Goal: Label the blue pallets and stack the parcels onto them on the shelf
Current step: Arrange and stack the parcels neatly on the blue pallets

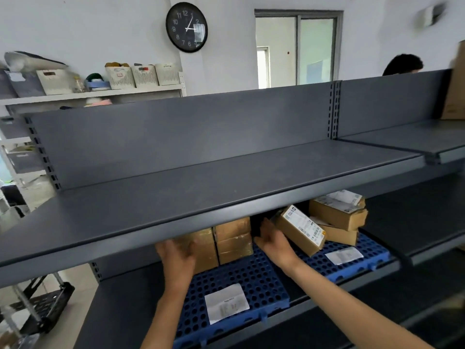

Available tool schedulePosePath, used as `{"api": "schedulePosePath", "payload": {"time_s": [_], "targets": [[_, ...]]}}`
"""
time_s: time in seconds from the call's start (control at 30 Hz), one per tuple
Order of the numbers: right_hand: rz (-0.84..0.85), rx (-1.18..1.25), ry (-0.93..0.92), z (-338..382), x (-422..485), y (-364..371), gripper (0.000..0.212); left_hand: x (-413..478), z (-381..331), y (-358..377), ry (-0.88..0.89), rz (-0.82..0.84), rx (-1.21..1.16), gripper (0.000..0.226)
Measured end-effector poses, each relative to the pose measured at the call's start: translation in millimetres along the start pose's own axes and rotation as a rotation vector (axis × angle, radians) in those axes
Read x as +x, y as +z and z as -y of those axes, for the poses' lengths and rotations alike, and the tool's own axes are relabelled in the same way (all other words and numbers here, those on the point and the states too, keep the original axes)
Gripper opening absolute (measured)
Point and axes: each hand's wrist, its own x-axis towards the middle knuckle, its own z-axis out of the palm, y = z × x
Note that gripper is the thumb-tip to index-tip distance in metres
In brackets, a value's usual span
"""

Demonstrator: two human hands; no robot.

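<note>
Reference item: the left blue pallet (254, 278), which lies on the lower shelf (120, 306) of a grey metal rack.

1. Labels. A white paper label (226, 302) lies flat on the near part of the left blue pallet. A second label (343, 255) lies on the right blue pallet (362, 260), which sits just to the right of the reference item on the same shelf.
2. Parcels on the reference item. Brown taped parcels (234, 240) stand at its far end, stacked side by side and partly hidden by the upper shelf (201, 197) above it.
3. Parcels to the right of the reference item. A tilted parcel (302, 229) with a printed shipping label leans over the right blue pallet. Further parcels (337, 215) are piled behind it.
4. Left hand (176, 258). It is open, with fingers extended and laid against the leftmost taped parcel at the far left of the reference item. The view is blurred here.
5. Right hand (274, 241). It is open with straight fingers and the thumb spread. It lies over the far right corner of the reference item, between the taped parcels and the tilted parcel. Contact with either cannot be told.
6. Surroundings. A black wall clock (186, 26) hangs well above and behind the reference item.
</note>
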Motion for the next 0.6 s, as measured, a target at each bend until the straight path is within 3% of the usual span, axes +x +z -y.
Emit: {"api": "schedulePosePath", "payload": {"time_s": [0.07, 0.1, 0.13, 0.2, 0.27, 0.33, 0.47, 0.6], "targets": [[-0.098, -0.053, -0.062, -8.5, -14.1, -22.7, 0.056, -20.8, -20.6, 22.0, 0.202, -0.195, 0.035, 0.043], [-0.144, -0.092, -0.103, -13.8, -20.4, -36.1, 0.053, -30.7, -29.3, 36.0, 0.301, -0.21, 0.037, 0.034], [-0.177, -0.139, -0.147, -19.6, -25.6, -50.3, 0.051, -39.2, -37.7, 51.3, 0.392, -0.146, 0.027, 0.03], [-0.226, -0.276, -0.218, -32.3, -30.2, -78.5, 0.048, -50.6, -51.8, 85.1, 0.446, 0.147, -0.023, 0.03], [-0.227, -0.454, -0.211, -46.6, -25.2, -104.1, 0.049, -54.2, -59.0, 123.8, 0.389, 0.388, -0.051, 0.044], [-0.138, -0.552, -0.12, -59.5, -14.9, -123.6, 0.063, -52.0, -61.3, 162.8, 0.313, 0.488, -0.02, 0.056], [-0.033, -0.688, -0.069, -78.5, 10.9, -147.2, 0.067, -37.5, -54.2, 220.7, 0.109, 0.544, 0.163, 0.073], [0.145, -0.711, 0.012, -80.2, 33.8, -160.7, 0.086, -23.7, -40.1, 253.9, -0.035, 0.532, 0.308, 0.091]]}}
